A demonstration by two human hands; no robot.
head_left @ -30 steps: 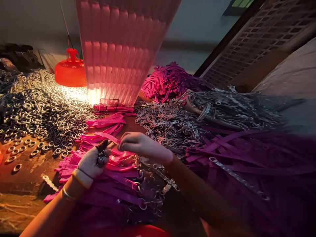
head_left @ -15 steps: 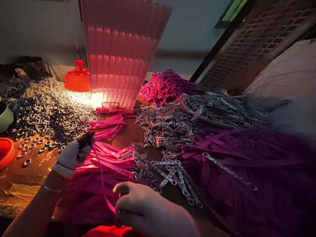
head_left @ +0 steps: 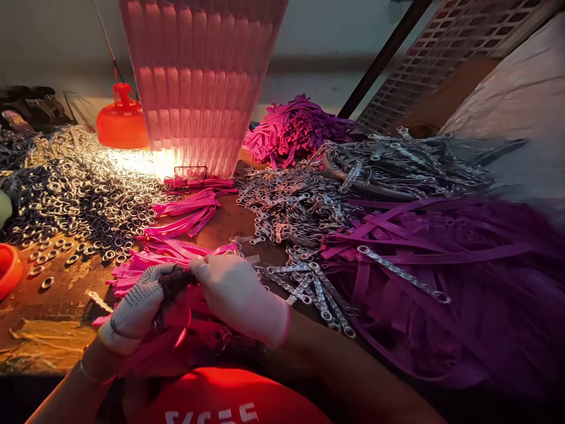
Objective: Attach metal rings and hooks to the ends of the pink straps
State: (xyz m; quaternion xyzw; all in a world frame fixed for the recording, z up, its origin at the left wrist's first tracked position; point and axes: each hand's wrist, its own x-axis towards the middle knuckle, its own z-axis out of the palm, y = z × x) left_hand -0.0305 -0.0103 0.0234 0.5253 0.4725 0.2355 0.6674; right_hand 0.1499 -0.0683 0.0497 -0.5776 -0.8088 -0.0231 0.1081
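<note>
In the head camera's view, the two gloved hands meet low and a bit left of the middle, over a brown counter (head_left: 233, 221). The left hand (head_left: 139, 306) has a white glove with dots and something dark on the fingertips. Its fingers are curled and pinch a pink strap (head_left: 183, 337), which hangs down in a curve just under the hands. The right hand (head_left: 238, 297) has a plain white glove, and its tip touches the dark tips of the left. Most of its fingers are hidden, so I cannot tell if they are open or closed. From the hands, more pink straps (head_left: 163, 250) lie close by at 11 o'clock. A big heap of shiny rings (head_left: 75, 197) is at 10 o'clock, with a red lamp (head_left: 121, 123) glowing above its far end. A ribbed see-through sheet (head_left: 198, 118) stands at 12 o'clock. A pile of pink strips (head_left: 300, 129) is at 1 o'clock, and a heap of metal links (head_left: 295, 203) is at 2 o'clock. Purple strips (head_left: 441, 330) spread out at 3 o'clock, and one long link (head_left: 404, 274) lies on them. A red tub (head_left: 9, 270) sits at 9 o'clock. A red thing with white marks (head_left: 241, 391) is at 5 o'clock.
</note>
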